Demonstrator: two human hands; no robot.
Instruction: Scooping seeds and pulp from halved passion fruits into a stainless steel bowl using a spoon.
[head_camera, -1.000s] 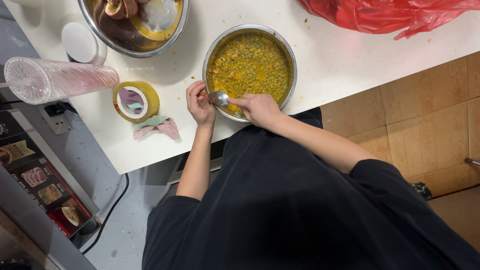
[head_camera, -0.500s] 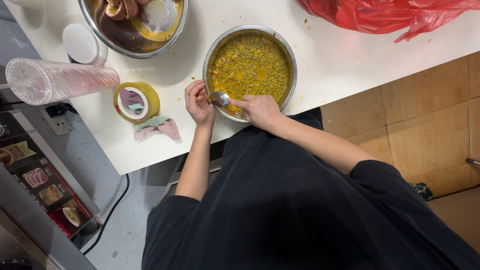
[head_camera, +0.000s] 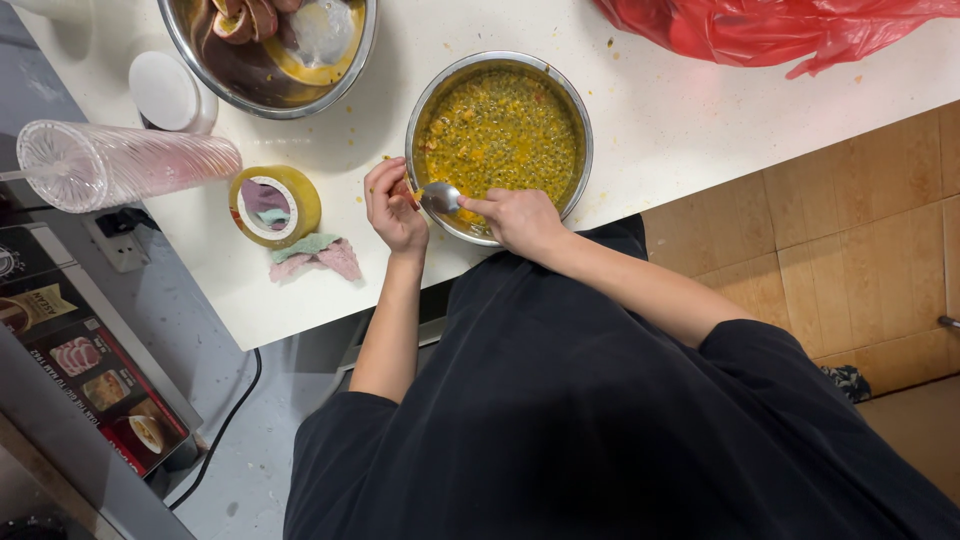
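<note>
Left of the pulp-filled steel bowl (head_camera: 499, 140): one stack of clear cups (head_camera: 125, 163), one tape roll (head_camera: 274, 205), one cloth (head_camera: 315, 256). The left hand (head_camera: 394, 208) curls around something small at the bowl's rim. The right hand (head_camera: 520, 218) grips one spoon (head_camera: 440, 197) firmly there. Second bowl (head_camera: 268, 50) beyond. Since earlier, hardly anything has shifted.
</note>
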